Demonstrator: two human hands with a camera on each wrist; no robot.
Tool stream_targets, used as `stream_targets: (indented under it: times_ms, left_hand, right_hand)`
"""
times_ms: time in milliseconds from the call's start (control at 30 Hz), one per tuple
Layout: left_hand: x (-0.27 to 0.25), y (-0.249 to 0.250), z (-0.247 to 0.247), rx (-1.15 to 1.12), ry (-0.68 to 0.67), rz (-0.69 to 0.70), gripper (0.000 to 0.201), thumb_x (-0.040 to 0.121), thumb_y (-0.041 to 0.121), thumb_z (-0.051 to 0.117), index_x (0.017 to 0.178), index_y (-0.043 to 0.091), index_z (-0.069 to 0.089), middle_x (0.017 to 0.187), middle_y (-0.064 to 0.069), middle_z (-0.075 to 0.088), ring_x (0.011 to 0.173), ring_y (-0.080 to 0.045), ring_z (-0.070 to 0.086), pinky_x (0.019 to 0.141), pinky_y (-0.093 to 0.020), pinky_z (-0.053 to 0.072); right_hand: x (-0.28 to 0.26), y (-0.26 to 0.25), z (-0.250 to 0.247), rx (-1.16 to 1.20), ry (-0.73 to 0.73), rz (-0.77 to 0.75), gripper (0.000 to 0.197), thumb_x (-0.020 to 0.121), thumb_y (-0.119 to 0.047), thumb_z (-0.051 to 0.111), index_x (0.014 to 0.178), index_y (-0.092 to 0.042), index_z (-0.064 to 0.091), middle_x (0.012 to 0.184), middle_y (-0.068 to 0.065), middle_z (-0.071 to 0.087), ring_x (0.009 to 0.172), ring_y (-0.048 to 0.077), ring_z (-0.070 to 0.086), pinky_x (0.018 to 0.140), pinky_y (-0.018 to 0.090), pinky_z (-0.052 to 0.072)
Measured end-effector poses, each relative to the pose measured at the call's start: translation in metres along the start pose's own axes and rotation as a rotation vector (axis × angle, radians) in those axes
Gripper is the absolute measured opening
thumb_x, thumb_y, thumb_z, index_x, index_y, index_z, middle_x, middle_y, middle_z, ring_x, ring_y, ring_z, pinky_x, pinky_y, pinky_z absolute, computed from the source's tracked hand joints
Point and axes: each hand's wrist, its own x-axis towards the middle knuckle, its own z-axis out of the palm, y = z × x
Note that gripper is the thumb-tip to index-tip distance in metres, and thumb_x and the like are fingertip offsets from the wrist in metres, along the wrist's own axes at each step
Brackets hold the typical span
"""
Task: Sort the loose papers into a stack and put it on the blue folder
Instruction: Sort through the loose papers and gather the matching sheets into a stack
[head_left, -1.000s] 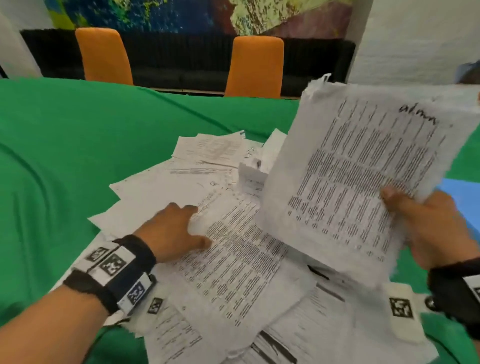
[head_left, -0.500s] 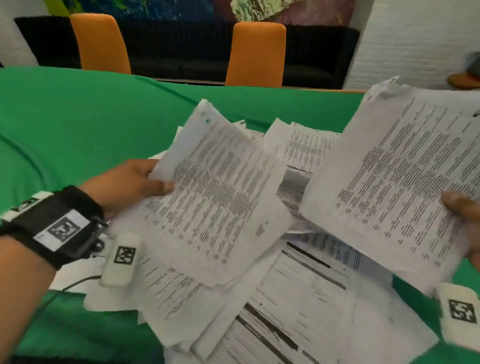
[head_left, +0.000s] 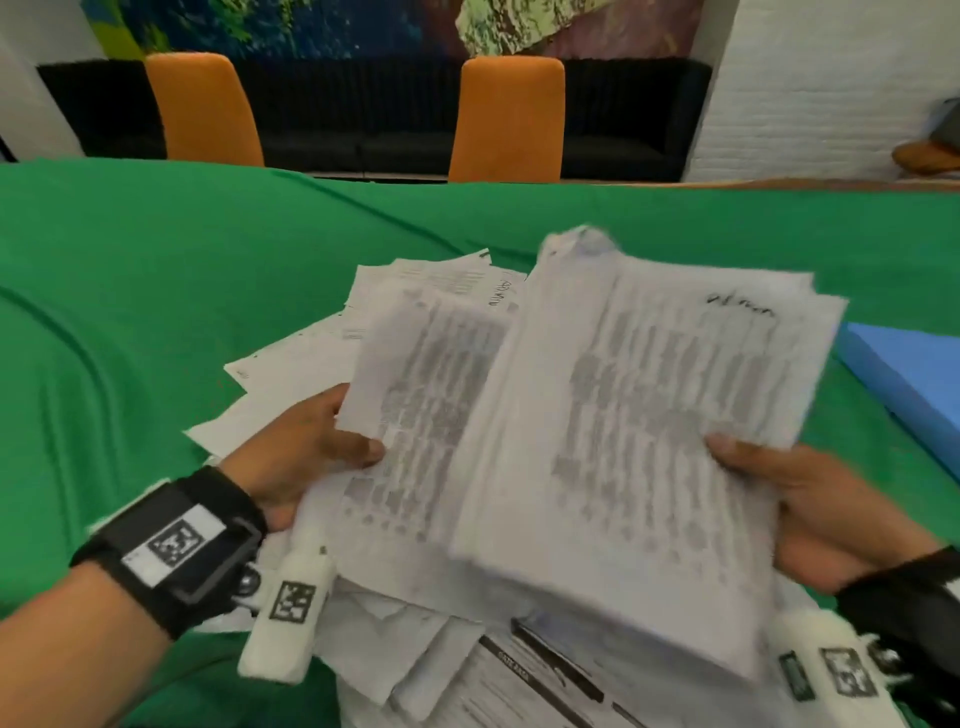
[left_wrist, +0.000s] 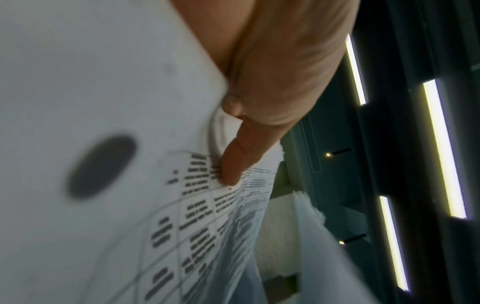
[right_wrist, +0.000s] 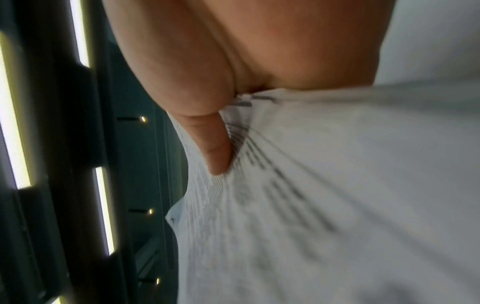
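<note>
holding a thick stack of white printed pages (head_left: 639, 441) up off the table, right hand (head_left: 810, 509) pinching its 3 o'clock edge, thumb on top. left hand (head_left: 296, 457) pinches a smaller printed sheet (head_left: 426, 415) that tucks under the stack's 9 o'clock side. more loose white papers (head_left: 311, 364) lie on the green tablecloth (head_left: 156, 312) underneath. flat blue folder (head_left: 904, 374) sits at 3 o'clock, apart from the stack.

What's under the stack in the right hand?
Under the held stack, the left hand slides a printed sheet beneath its left edge. Lower down, loose papers lie on the green tablecloth. What lies directly beneath the stack's middle is covered.
</note>
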Motion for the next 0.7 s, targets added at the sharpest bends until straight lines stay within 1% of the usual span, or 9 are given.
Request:
stream_targets:
  times_ms: [67, 133, 233, 300, 433, 500, 600, 633, 700]
  left_hand:
    - [0.004, 0.003, 0.020, -0.027, -0.074, 0.056, 0.057, 0.084, -0.012, 0.065, 0.136, 0.012, 0.057, 0.123, -0.023, 0.070, 0.105, -0.045, 0.070, 0.080, -0.056, 0.061]
    - [0.007, 0.005, 0.037, -0.097, -0.100, 0.099, 0.057, 0.079, -0.006, 0.067, 0.134, 0.008, 0.058, 0.123, -0.025, 0.070, 0.103, -0.043, 0.071, 0.081, -0.054, 0.062]
    - [0.008, 0.003, 0.050, -0.202, -0.105, 0.120, 0.053, 0.080, 0.002, 0.064, 0.133, 0.005, 0.058, 0.121, -0.024, 0.070, 0.098, -0.040, 0.072, 0.083, -0.052, 0.062]
    - [0.008, -0.002, 0.054, -0.212, -0.143, 0.113, 0.049, 0.083, 0.004, 0.064, 0.132, 0.007, 0.060, 0.122, -0.023, 0.069, 0.101, -0.037, 0.070, 0.088, -0.052, 0.060]
    - [0.011, 0.001, 0.049, 0.029, -0.231, 0.055, 0.038, 0.092, 0.008, 0.067, 0.129, 0.007, 0.063, 0.126, -0.020, 0.069, 0.109, -0.037, 0.069, 0.096, -0.050, 0.057]
    - [0.017, 0.014, 0.029, 0.325, -0.049, 0.068, 0.026, 0.096, 0.022, 0.065, 0.122, 0.016, 0.064, 0.117, -0.012, 0.072, 0.100, -0.027, 0.072, 0.094, -0.048, 0.059]
    - [0.028, 0.026, -0.018, 0.923, 0.374, 0.083, 0.038, 0.095, 0.041, 0.064, 0.128, 0.023, 0.060, 0.123, -0.005, 0.068, 0.103, -0.020, 0.065, 0.084, -0.036, 0.055]
    - [0.032, 0.025, -0.028, 1.041, 0.444, 0.043, 0.048, 0.093, 0.046, 0.066, 0.135, 0.024, 0.056, 0.130, -0.006, 0.064, 0.108, -0.021, 0.062, 0.086, -0.033, 0.051]
    - [0.041, 0.014, -0.036, 1.168, 0.415, -0.070, 0.075, 0.086, 0.058, 0.069, 0.148, 0.024, 0.043, 0.146, -0.009, 0.054, 0.122, -0.026, 0.057, 0.099, -0.037, 0.048]
  right_hand:
    - [0.010, 0.020, 0.015, -0.059, -0.097, 0.039, 0.044, 0.089, -0.010, 0.057, 0.132, -0.007, 0.064, 0.126, 0.019, 0.072, 0.110, 0.038, 0.072, 0.082, 0.053, 0.062]
    - [0.014, 0.023, 0.028, -0.034, -0.108, 0.005, 0.038, 0.086, -0.008, 0.057, 0.122, -0.009, 0.071, 0.122, 0.020, 0.074, 0.106, 0.038, 0.074, 0.082, 0.054, 0.061]
    - [0.013, 0.020, 0.034, -0.040, -0.143, -0.067, 0.031, 0.077, -0.011, 0.070, 0.106, -0.011, 0.080, 0.117, 0.019, 0.076, 0.101, 0.037, 0.075, 0.073, 0.050, 0.064]
    - [0.014, 0.017, 0.026, -0.064, -0.153, -0.094, 0.047, 0.070, -0.014, 0.081, 0.116, -0.009, 0.075, 0.119, 0.020, 0.075, 0.102, 0.038, 0.075, 0.071, 0.048, 0.064]
    - [0.021, 0.017, 0.005, -0.240, -0.038, -0.169, 0.046, 0.082, -0.010, 0.061, 0.128, -0.010, 0.063, 0.118, 0.019, 0.075, 0.104, 0.040, 0.074, 0.083, 0.056, 0.060]
    - [0.025, 0.015, -0.012, -0.347, 0.047, -0.209, 0.046, 0.082, -0.011, 0.064, 0.128, -0.013, 0.063, 0.116, 0.020, 0.075, 0.099, 0.042, 0.075, 0.088, 0.063, 0.056]
    - [0.027, 0.010, -0.036, -0.507, 0.116, -0.231, 0.044, 0.084, -0.004, 0.065, 0.127, -0.016, 0.062, 0.108, 0.021, 0.077, 0.089, 0.045, 0.076, 0.074, 0.063, 0.060]
    - [0.027, 0.010, -0.041, -0.548, 0.137, -0.230, 0.043, 0.086, 0.000, 0.063, 0.126, -0.016, 0.062, 0.104, 0.019, 0.078, 0.086, 0.045, 0.076, 0.068, 0.058, 0.062]
    - [0.029, 0.012, -0.049, -0.595, 0.173, -0.232, 0.038, 0.090, 0.005, 0.060, 0.124, -0.012, 0.063, 0.097, 0.017, 0.080, 0.080, 0.041, 0.077, 0.057, 0.045, 0.064]
